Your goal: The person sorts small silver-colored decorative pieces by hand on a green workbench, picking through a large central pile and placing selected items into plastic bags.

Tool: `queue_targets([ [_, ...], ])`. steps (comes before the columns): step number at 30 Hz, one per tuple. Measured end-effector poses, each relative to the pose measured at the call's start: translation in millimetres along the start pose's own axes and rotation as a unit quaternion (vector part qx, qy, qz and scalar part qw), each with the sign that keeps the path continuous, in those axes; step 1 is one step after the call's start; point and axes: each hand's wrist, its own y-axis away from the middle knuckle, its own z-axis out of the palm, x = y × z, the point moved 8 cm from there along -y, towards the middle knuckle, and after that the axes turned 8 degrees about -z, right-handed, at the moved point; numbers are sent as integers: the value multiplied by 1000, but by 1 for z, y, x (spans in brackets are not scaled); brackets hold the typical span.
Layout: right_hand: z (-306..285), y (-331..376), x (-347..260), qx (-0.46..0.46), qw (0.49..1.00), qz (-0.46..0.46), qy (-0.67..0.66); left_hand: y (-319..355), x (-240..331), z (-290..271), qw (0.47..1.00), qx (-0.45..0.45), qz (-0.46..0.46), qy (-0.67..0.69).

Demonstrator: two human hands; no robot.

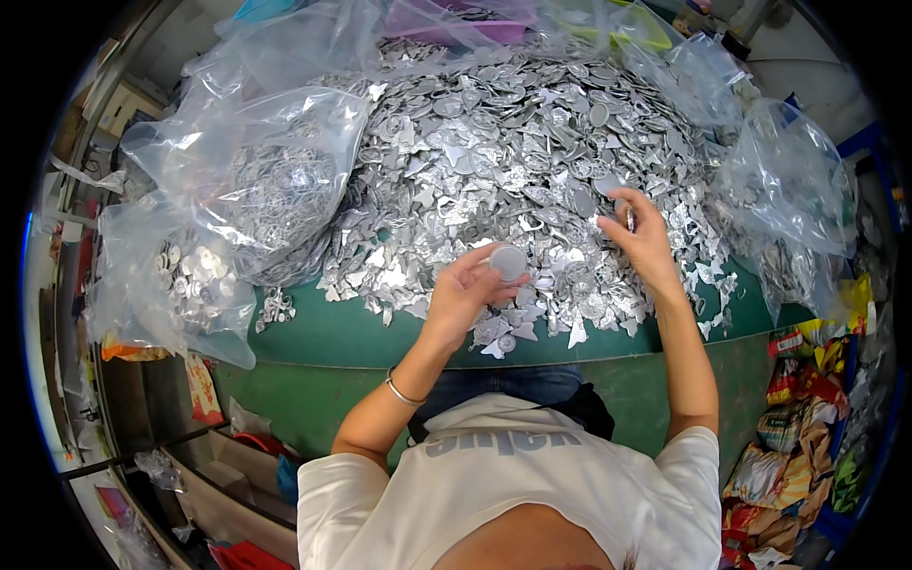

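A pale grey, flat round metal disc is pinched in my left hand, its face turned up, above the near side of a large heap of silvery metal pieces. My right hand reaches over the right part of the heap, thumb and forefinger apart. Close to those fingertips lie other round discs. A small shiny bit shows in the gap between the right fingers; whether it is in the hand or on the heap is unclear.
Clear plastic bags of metal parts stand at the left, one holding round pieces. Another clear bag lies right. Purple and yellow-green trays sit at the back. The green table edge is near my body; colourful packages are piled lower right.
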Motion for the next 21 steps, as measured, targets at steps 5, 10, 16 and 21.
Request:
queue_targets([
  [5,30,-15,-24,-64,948,-66,305,0,5,-9,997,31,13,63],
  [10,-10,-10,6,56,988,-77,119,6,-1,-16,996,43,4,82],
  [16,-49,8,24,84,987,-23,133,1,7,-25,982,122,95,-106],
  [21,-41,-2,22,130,912,211,-326,0,10,-33,927,177,141,-298],
])
